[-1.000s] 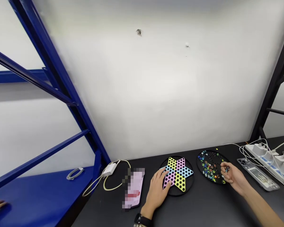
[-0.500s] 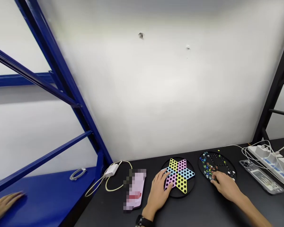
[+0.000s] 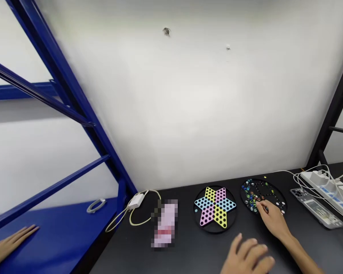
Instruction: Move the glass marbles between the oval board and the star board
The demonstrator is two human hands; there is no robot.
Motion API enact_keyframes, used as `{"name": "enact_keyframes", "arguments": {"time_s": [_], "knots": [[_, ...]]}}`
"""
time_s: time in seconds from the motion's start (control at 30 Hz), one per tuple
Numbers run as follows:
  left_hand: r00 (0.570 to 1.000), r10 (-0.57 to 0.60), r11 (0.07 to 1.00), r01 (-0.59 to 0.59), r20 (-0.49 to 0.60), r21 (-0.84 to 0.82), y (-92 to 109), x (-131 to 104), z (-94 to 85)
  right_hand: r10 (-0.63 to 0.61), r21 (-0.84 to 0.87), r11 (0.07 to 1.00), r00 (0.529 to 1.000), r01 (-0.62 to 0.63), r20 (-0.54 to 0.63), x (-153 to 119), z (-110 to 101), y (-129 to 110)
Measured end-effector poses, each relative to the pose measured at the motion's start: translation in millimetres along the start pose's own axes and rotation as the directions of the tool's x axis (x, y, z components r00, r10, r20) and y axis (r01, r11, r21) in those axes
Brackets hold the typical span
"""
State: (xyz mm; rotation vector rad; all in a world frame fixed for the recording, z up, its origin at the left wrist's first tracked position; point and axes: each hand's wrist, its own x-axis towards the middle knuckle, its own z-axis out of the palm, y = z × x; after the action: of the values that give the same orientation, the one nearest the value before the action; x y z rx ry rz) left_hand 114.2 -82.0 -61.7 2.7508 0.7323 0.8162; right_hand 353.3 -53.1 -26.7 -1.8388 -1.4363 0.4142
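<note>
A Chinese checkers board with a yellow, pink and blue star full of dark holes lies on the black table. A small light-blue marble sits by its left point. My left hand is raised in front of the board, fingers spread and holding nothing. To the right, my right hand is over the near edge of a round black tray, its fingers curled and pinched. A dark marble shows between those fingers. Several coloured glass marbles lie in the tray, mostly on its left side.
A pink phone, partly blurred out, lies left of the board beside a white adapter with cable. At right are a grey phone and a power strip. Another person's hand rests on the blue table.
My left hand has left the board and moved right and nearer to me. My right hand stays at the tray, fingers now more closed. The other person's hand has shifted right.
</note>
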Motion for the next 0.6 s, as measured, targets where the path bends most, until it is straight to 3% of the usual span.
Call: {"name": "enact_keyframes", "arguments": {"time_s": [0.07, 0.13, 0.2, 0.27, 0.37, 0.47, 0.53, 0.6], "knots": [[0.988, 0.143, 0.989, -0.145, 0.061, 0.032, 31.2, 6.8, 38.8, 0.009, 0.049, 0.999, 0.999, -0.007, -0.046, -2.0, 0.5, 1.5], [0.978, 0.186, 0.977, -0.194, 0.090, 0.089, 43.0, 11.7, 64.6, 0.017, 0.084, 0.996, 0.997, -0.011, -0.081, -2.8, -0.4, 3.5], [0.976, 0.189, 0.962, -0.206, 0.106, 0.177, 38.7, 13.1, 76.1, 0.024, 0.132, 0.991, 0.996, -0.012, -0.089, -3.6, -1.2, 4.9], [0.978, 0.165, 0.945, -0.194, 0.127, 0.262, 26.8, 11.7, 76.1, 0.052, 0.200, 0.979, 0.995, -0.033, -0.087, -4.8, -1.0, 5.2], [0.976, 0.115, 0.951, -0.161, 0.183, 0.264, 9.9, 9.6, 59.6, 0.091, 0.303, 0.951, 0.991, -0.058, -0.095, -7.0, 0.7, 2.6], [0.965, 0.029, 0.996, -0.051, 0.260, 0.077, 2.4, 13.6, 25.3, 0.125, 0.451, 0.889, 0.989, -0.077, -0.076, -11.3, 5.2, -6.6], [0.959, -0.049, 0.993, 0.076, 0.280, -0.088, 2.9, 21.3, -4.2, 0.180, 0.617, 0.771, 0.983, -0.157, 0.026, -16.6, 11.8, -18.0], [0.953, -0.180, 0.945, 0.236, 0.241, -0.226, 6.5, 33.1, -34.0, 0.218, 0.773, 0.553, 0.950, -0.310, 0.225, -24.4, 22.1, -32.9]]}}
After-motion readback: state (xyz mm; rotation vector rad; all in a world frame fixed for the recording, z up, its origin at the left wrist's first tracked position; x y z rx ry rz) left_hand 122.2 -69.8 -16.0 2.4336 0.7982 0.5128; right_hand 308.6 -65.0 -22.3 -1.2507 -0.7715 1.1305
